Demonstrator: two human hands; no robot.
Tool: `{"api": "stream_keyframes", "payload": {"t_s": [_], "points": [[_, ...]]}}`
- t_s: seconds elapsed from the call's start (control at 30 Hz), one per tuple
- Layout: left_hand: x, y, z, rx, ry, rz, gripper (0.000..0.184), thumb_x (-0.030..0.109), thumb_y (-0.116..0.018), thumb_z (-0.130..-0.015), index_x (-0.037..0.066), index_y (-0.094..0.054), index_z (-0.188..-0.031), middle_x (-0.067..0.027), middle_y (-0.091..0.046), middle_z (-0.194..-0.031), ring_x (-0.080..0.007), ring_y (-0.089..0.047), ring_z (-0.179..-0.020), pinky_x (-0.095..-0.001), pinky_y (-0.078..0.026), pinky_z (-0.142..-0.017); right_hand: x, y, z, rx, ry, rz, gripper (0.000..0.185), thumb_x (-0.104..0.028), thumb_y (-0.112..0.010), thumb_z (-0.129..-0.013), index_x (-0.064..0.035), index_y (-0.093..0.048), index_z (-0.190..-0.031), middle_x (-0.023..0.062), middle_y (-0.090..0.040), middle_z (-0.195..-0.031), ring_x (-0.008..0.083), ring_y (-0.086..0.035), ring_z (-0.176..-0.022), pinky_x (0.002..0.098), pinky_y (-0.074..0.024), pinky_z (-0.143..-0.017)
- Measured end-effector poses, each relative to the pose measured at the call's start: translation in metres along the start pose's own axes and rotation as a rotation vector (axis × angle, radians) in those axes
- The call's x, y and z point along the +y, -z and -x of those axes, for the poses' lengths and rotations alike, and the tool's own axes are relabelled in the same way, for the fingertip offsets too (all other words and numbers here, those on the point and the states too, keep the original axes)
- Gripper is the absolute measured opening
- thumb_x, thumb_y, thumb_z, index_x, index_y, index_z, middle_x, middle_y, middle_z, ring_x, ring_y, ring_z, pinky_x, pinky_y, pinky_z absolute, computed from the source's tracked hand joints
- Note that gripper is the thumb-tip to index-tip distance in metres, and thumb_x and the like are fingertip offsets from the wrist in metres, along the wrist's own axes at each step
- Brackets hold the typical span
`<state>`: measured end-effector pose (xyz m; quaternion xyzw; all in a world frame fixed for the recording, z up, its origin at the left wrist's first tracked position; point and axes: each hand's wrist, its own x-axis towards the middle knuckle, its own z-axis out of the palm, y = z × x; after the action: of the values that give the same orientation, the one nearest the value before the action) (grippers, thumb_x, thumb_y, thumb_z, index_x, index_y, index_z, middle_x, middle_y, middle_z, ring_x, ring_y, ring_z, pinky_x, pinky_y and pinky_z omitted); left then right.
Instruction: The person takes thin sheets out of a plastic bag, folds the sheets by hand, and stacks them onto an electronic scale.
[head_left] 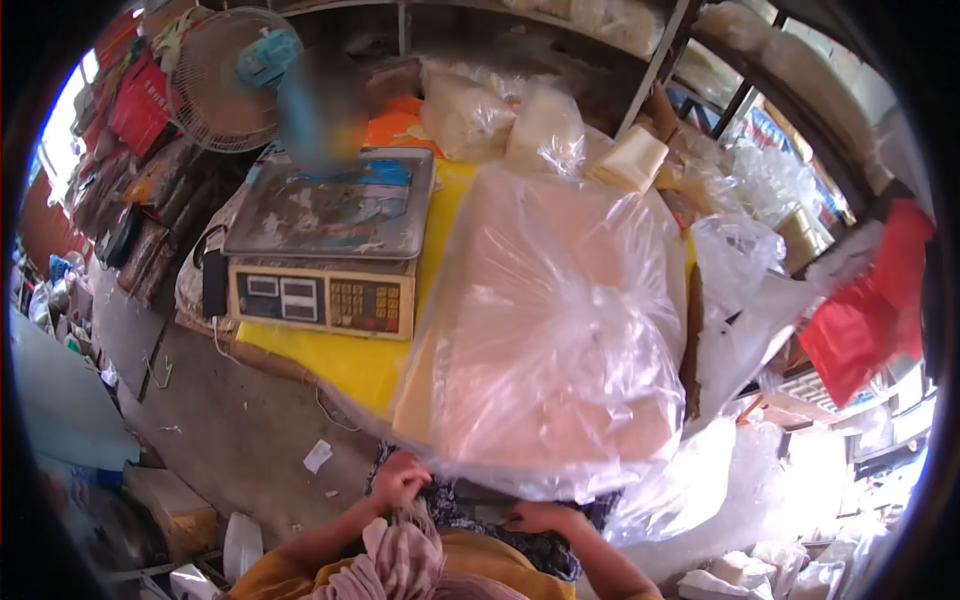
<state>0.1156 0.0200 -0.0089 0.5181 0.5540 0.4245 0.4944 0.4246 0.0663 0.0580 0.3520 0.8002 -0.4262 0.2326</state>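
Note:
My left hand (400, 482) is closed, low in front of me at the near edge of the table, beside the dark patterned cloth (455, 508) over my lap. Whatever its curled fingers may hold is hidden. My right hand (537, 517) lies over the lap, fingers pointing left and fairly flat on the dark cloth, with nothing visible in it. Just beyond both hands, a large clear plastic bag (560, 330) wraps a flat stack of pale peach-coloured sheets on the table. Neither hand clearly touches the bag.
A weighing scale (320, 298) with a worn metal pan stands left on the yellow tabletop (350, 378). Behind it is a fan (225, 85). Filled plastic bags (545, 125) line the back. A red bag (865, 310) hangs right. Packs are piled left.

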Motion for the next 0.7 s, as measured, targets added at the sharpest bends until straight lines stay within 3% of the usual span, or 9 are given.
{"api": "stream_keyframes", "payload": {"t_s": [0.03, 0.1, 0.17, 0.2, 0.23, 0.33, 0.53, 0.6, 0.7], "points": [[0.054, 0.002, -0.006, 0.206, -0.292, -0.268, 0.013, -0.002, -0.058, -0.070, 0.006, -0.066, -0.076, -0.0073, -0.063, -0.070, -0.0233, -0.059, -0.064, -0.0342, -0.046, -0.058, -0.014, 0.029, 0.030, -0.088, 0.113, -0.188, 0.037, -0.038, -0.058, -0.086, -0.0117, -0.061, -0.112, 0.0090, -0.066, -0.106, 0.0249, -0.061, -0.099, 0.0375, -0.0460, -0.088], [0.117, 0.018, -0.016, 0.302, -0.426, -0.213, 0.012, -0.008, -0.053, -0.072, 0.002, -0.061, -0.071, -0.0066, -0.059, -0.067, -0.0203, -0.057, -0.058, -0.0304, -0.045, -0.055, -0.048, 0.089, 0.106, 0.106, 0.181, -0.534, 0.042, -0.045, -0.051, -0.090, -0.0059, -0.065, -0.100, 0.0071, -0.067, -0.096, 0.0198, -0.062, -0.091, 0.0356, -0.0483, -0.081], [0.165, 0.022, -0.039, 0.370, -0.554, -0.125, 0.008, -0.006, -0.054, -0.076, 0.001, -0.059, -0.074, -0.0082, -0.060, -0.071, -0.0193, -0.057, -0.060, -0.0292, -0.045, -0.057, -0.050, 0.144, 0.139, 0.759, 0.668, -0.630, 0.021, -0.020, -0.052, -0.092, -0.0025, -0.063, -0.100, 0.0050, -0.066, -0.087, 0.0118, -0.062, -0.081, 0.0265, -0.0476, -0.073], [0.189, 0.013, -0.058, 0.413, -0.628, -0.071, 0.006, -0.003, -0.056, -0.078, 0.001, -0.059, -0.076, -0.0089, -0.059, -0.071, -0.0205, -0.057, -0.061, -0.0299, -0.045, -0.057, -0.049, 0.170, 0.153, 1.044, 0.228, -0.592, 0.018, -0.015, -0.051, -0.092, 0.0000, -0.062, -0.095, 0.0050, -0.065, -0.083, 0.0116, -0.061, -0.077, 0.0243, -0.0469, -0.072], [0.219, 0.004, -0.080, 0.341, -0.766, -0.149, 0.003, 0.003, -0.059, -0.081, 0.001, -0.059, -0.083, -0.0109, -0.060, -0.076, -0.0240, -0.058, -0.067, -0.0312, -0.046, -0.061, -0.063, 0.205, 0.153, 1.381, 0.205, -0.402, 0.017, -0.014, -0.052, -0.091, 0.0003, -0.060, -0.096, 0.0059, -0.064, -0.079, 0.0127, -0.061, -0.075, 0.0256, -0.0475, -0.072], [0.256, -0.057, -0.154, 0.336, -0.795, -0.306, 0.025, 0.022, -0.062, -0.083, 0.001, -0.059, -0.096, -0.0146, -0.062, -0.093, -0.0308, -0.059, -0.090, -0.0407, -0.045, -0.081, -0.051, 0.277, 0.107, 1.718, 0.114, -0.001, 0.024, -0.017, -0.062, -0.085, -0.0023, -0.060, -0.104, 0.0121, -0.066, -0.086, 0.0217, -0.064, -0.077, 0.0341, -0.0490, -0.075], [0.270, -0.084, -0.190, 0.143, -0.628, -0.585, 0.028, 0.021, -0.066, -0.075, 0.003, -0.063, -0.097, -0.0148, -0.062, -0.089, -0.0314, -0.058, -0.087, -0.0430, -0.045, -0.078, -0.057, 0.296, 0.093, 1.195, -0.202, -0.011, 0.027, -0.024, -0.072, -0.073, -0.0036, -0.065, -0.090, 0.0147, -0.066, -0.083, 0.0228, -0.064, -0.078, 0.0336, -0.0489, -0.073], [0.258, -0.074, -0.195, 0.094, -0.688, -0.556, 0.026, 0.018, -0.066, -0.074, 0.003, -0.064, -0.095, -0.0153, -0.062, -0.085, -0.0328, -0.057, -0.084, -0.0432, -0.045, -0.076, -0.060, 0.295, 0.104, 1.188, -0.121, -0.106, 0.018, -0.018, -0.068, -0.075, -0.0021, -0.064, -0.082, 0.0118, -0.065, -0.075, 0.0187, -0.061, -0.072, 0.0311, -0.0482, -0.067], [0.253, -0.048, -0.191, 0.064, -0.704, -0.678, 0.016, 0.018, -0.064, -0.073, 0.005, -0.065, -0.083, -0.0142, -0.061, -0.082, -0.0328, -0.058, -0.082, -0.0420, -0.045, -0.074, -0.076, 0.300, 0.161, 1.495, 0.448, -0.557, 0.006, 0.000, -0.059, -0.073, -0.0018, -0.061, -0.078, 0.0035, -0.060, -0.074, 0.0118, -0.054, -0.067, 0.0269, -0.0454, -0.064]]}}
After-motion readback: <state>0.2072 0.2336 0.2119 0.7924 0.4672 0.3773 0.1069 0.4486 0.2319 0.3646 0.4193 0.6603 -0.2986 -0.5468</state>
